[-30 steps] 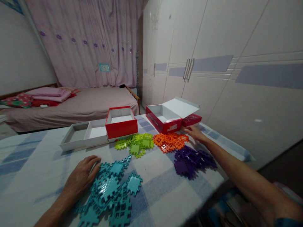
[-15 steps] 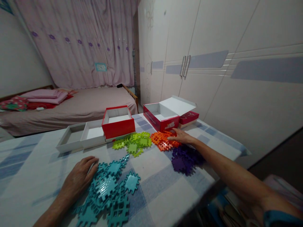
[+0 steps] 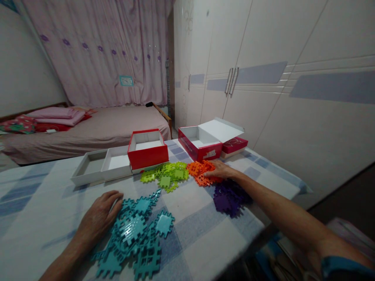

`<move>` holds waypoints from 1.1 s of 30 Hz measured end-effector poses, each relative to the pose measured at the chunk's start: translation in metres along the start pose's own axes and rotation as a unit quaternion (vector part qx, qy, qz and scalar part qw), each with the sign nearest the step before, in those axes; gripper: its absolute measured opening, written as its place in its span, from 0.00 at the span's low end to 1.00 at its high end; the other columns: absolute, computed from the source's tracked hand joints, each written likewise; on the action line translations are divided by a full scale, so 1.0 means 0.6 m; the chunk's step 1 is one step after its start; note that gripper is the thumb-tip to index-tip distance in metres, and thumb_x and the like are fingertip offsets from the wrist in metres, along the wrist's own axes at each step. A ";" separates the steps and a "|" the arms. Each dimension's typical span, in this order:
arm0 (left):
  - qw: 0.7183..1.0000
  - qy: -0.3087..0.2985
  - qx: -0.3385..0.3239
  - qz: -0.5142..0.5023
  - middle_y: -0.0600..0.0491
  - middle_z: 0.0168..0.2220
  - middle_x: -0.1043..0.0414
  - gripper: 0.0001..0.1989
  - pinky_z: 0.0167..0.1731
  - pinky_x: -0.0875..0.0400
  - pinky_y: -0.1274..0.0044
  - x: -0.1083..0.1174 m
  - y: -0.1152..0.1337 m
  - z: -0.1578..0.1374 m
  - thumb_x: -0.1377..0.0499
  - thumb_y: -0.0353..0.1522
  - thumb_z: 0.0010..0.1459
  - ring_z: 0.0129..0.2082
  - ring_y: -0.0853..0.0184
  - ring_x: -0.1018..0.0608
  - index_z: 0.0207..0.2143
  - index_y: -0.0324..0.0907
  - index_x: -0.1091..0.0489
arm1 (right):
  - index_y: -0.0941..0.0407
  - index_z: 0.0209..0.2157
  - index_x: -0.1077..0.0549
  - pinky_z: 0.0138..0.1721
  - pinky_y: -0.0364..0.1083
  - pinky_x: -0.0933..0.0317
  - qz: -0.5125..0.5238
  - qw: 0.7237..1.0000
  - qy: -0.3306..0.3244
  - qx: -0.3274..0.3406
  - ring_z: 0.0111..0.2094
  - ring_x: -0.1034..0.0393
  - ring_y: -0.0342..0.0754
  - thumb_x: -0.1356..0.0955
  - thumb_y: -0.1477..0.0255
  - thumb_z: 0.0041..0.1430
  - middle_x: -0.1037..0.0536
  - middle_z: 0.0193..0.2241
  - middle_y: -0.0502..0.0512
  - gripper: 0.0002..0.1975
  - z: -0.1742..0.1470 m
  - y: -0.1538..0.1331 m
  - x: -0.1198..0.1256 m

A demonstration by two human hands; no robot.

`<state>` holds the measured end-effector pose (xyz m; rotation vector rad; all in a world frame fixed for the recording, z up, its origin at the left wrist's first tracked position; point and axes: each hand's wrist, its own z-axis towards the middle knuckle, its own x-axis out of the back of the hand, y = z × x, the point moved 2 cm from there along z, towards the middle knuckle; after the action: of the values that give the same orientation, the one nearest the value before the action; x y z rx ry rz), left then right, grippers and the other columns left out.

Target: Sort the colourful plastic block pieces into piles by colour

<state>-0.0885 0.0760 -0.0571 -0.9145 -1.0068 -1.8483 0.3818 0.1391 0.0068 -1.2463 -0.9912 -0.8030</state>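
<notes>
My left hand (image 3: 101, 212) rests palm down on the cloth, fingers stretched out and loosely bent against the left edge of a pile of teal interlocking plastic tiles (image 3: 133, 230). One teal tile (image 3: 164, 223) lies at the right side of that pile. Farther forward, my right hand (image 3: 221, 170) lies low over orange interlocking tiles (image 3: 200, 171), its thumb and fingers around part of the pile; the palm hides some of it. Below the right wrist is a pile of dark purple tiles (image 3: 225, 201), partly covered by the forearm. Lime-green tiles (image 3: 168, 175) lie left of the orange ones.
Behind the tiles stand a red open box (image 3: 148, 158), a two-part pale tray (image 3: 88, 177) and a dark red box (image 3: 202, 152) with its lid raised. Another dark red box (image 3: 236, 146) sits behind it. The checked tablecloth (image 3: 202, 230) drops at the right edge.
My right hand has lowered slightly onto the orange tiles, its thumb and fingers closing around part of the pile. The left hand stays in place beside the teal tiles.
</notes>
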 end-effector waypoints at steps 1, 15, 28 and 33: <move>1.000 0.003 -0.002 0.000 0.46 0.46 0.26 0.24 0.51 0.30 0.65 0.000 0.000 0.000 0.53 0.47 0.60 0.47 0.58 0.25 0.42 0.42 0.26 | 0.52 0.55 0.29 0.54 0.51 0.39 -0.002 1.000 -0.005 -0.002 0.54 0.33 0.60 0.27 0.58 0.46 0.25 0.52 0.56 0.33 0.000 -0.001 0.002; 1.000 0.000 -0.001 0.001 0.45 0.46 0.26 0.25 0.51 0.29 0.66 -0.002 -0.005 0.001 0.53 0.48 0.59 0.47 0.58 0.24 0.42 0.42 0.25 | 0.57 0.61 0.38 0.55 0.56 0.42 -0.074 0.996 -0.014 -0.041 0.58 0.39 0.64 0.28 0.52 0.45 0.32 0.57 0.67 0.44 -0.004 -0.013 -0.005; 1.000 0.012 0.003 -0.002 0.47 0.45 0.25 0.23 0.50 0.28 0.66 0.002 0.001 0.002 0.52 0.48 0.58 0.46 0.58 0.23 0.40 0.44 0.25 | 0.56 0.35 0.26 0.45 0.50 0.34 0.196 0.970 0.134 -0.059 0.40 0.27 0.51 0.30 0.73 0.44 0.21 0.36 0.54 0.12 0.008 0.050 0.016; 1.000 0.013 0.003 -0.005 0.46 0.45 0.25 0.24 0.50 0.28 0.65 0.003 0.001 0.002 0.52 0.48 0.59 0.46 0.57 0.23 0.41 0.43 0.25 | 0.56 0.36 0.30 0.35 0.49 0.30 0.344 0.914 0.191 -0.098 0.32 0.25 0.49 0.29 0.68 0.42 0.21 0.31 0.54 0.16 0.005 0.075 0.017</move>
<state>-0.0883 0.0764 -0.0551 -0.8796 -1.0031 -1.8603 0.4262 0.1497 -0.0005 -1.4140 -0.1197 -0.5530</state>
